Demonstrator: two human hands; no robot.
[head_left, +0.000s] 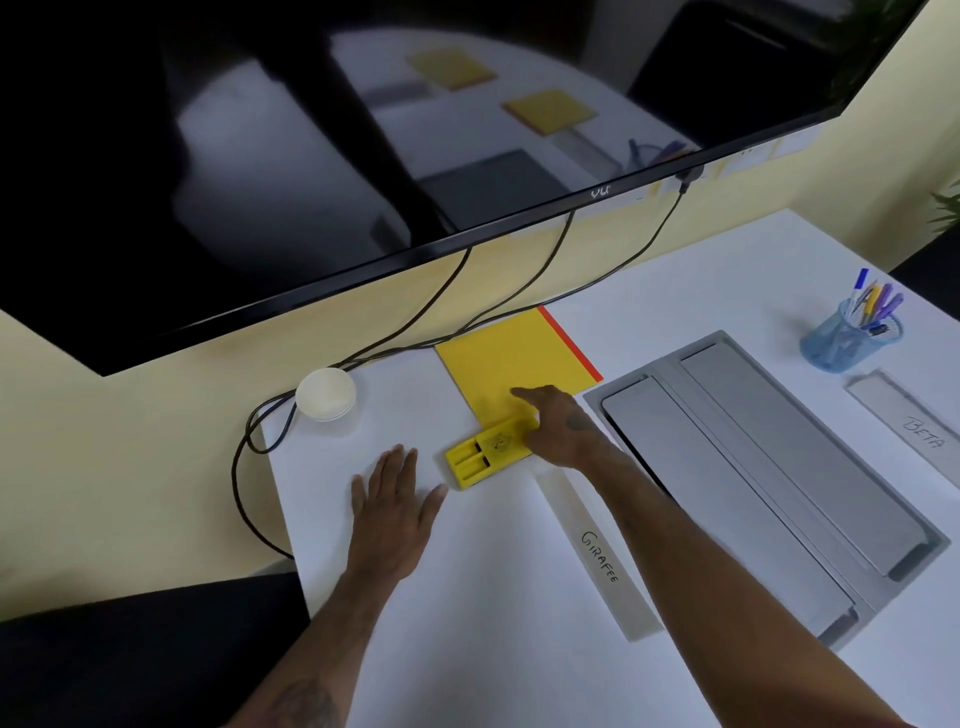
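Table (467, 597): right hand (563, 431) outstretched on pad (514, 353)

office/mtg rm | wall TV (363, 130) | pen cup (852, 332) | name plates (602, 561)

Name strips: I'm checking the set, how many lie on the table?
2. The GIRAFFE strip lies left of the grey tray; the BETA strip lies right of it, below the pen cup.
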